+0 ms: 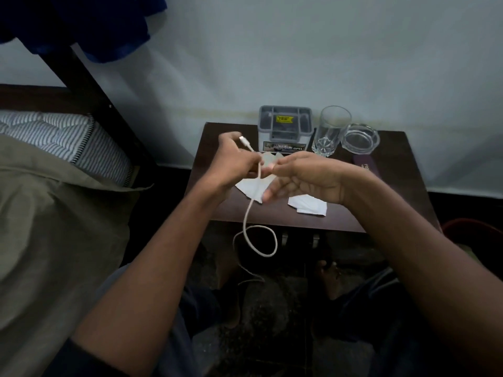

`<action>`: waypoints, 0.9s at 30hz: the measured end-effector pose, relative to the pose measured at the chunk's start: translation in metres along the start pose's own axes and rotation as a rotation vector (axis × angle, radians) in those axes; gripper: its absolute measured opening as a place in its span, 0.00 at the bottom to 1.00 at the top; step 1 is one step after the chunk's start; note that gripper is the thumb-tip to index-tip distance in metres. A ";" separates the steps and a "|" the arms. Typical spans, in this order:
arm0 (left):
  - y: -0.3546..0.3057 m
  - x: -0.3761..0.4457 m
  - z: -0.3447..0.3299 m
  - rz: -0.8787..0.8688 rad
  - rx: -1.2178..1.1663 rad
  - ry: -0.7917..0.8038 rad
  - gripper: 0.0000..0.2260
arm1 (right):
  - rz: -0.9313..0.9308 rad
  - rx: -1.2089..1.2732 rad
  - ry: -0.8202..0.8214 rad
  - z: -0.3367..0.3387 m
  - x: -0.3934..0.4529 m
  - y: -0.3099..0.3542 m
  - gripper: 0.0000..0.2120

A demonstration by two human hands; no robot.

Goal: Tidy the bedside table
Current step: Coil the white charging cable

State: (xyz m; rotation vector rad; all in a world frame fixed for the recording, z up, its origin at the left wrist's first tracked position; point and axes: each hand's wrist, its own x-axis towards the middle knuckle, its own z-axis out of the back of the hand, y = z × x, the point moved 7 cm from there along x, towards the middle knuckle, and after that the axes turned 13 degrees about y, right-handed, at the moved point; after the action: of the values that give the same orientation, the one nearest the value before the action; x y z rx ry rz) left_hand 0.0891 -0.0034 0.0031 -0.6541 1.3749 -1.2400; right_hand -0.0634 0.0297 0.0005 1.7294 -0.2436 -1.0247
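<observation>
Above the bedside table [381, 202], near its front edge: one white cable [246, 221].
- Position: plug end up at the left hand [231, 164], the rest hanging past the table edge in a loose loop towards the floor.
- Hold: left hand fingers closed around the cable just below the plug; right hand [304, 178] fingers loosely curled beside the cable, contact unclear.
- Handling, judged: light, limp, springy, likely to uncoil; best gripped near the plug and gathered in loops.
- Also on table: papers [307, 205], glass [330, 130], ashtray [360, 138], grey box [284, 126]; glassware breakable.
</observation>
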 end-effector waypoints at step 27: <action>-0.019 0.007 -0.006 0.053 -0.859 0.533 0.15 | -0.012 -0.019 -0.156 0.026 0.024 0.006 0.22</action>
State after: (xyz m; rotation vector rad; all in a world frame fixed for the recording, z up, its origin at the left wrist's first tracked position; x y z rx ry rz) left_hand 0.0772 -0.0137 0.0171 -0.8833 2.3963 -0.7570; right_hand -0.0655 -0.0049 -0.0083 1.6377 -0.3220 -1.1688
